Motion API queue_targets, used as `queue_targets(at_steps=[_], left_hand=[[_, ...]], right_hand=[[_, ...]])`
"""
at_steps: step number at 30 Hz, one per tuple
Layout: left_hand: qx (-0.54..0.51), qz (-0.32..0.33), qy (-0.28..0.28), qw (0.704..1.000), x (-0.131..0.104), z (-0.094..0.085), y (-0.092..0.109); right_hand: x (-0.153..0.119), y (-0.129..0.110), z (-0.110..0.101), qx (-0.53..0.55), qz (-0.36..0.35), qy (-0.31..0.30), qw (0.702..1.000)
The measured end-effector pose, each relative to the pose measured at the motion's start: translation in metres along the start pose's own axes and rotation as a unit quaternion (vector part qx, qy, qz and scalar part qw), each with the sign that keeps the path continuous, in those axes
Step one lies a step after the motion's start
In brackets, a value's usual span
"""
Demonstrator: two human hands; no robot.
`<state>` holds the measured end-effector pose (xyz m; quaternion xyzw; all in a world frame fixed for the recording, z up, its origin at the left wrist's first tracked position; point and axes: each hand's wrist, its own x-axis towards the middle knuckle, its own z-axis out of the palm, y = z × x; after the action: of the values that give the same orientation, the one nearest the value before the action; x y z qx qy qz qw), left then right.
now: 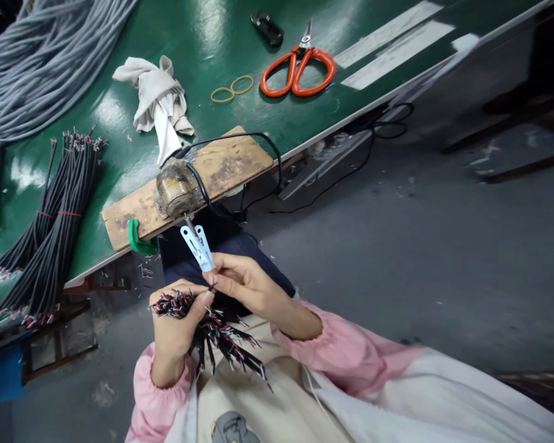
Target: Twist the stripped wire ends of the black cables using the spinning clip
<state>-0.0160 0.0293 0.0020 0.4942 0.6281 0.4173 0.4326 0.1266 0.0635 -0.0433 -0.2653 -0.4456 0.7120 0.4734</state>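
Note:
My left hand [178, 320] is closed round a bundle of black cables [228, 338], whose stripped ends show red, white and black wires. My right hand [247, 283] pinches at the tip of one cable raised from the bundle, with thumb and forefinger together. Just above those fingertips, a light blue clothespin [197, 247] is fixed on the shaft of a small motor [175, 187]. The motor sits on a stained wooden board [231, 163] at the table edge. Part of the bundle is hidden behind my left hand.
A green clamp [141, 239] grips the board's near edge. On the green table [203, 55] lie tied black cable bundles [64, 227], grey cables [50, 67], a crumpled cloth [154, 98], rubber bands [232, 90], orange-handled scissors [300, 72] and a black tool [268, 29]. A black cord [277, 157] loops beside the board.

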Motion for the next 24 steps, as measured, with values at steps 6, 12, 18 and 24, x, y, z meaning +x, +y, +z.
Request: queue_targets(at_steps=[6,12,18,24], left_hand=[[0.020,0.021,0.033,0.999,0.000,0.001,0.009],[0.037,0.038,0.071,0.996,0.000,0.001,0.012],[0.005,0.030,0.070,0.997,0.006,0.005,0.009],[-0.013,0.039,0.076,0.996,0.010,0.009,0.014]], right_hand=[[0.030,-0.008,-0.005,0.027,0.019,0.111,0.993],[0.053,-0.022,0.007,0.083,0.072,0.047,0.993],[0.050,-0.012,0.013,0.218,0.105,0.010,0.970],[0.043,0.005,0.008,0.266,0.138,0.021,0.954]])
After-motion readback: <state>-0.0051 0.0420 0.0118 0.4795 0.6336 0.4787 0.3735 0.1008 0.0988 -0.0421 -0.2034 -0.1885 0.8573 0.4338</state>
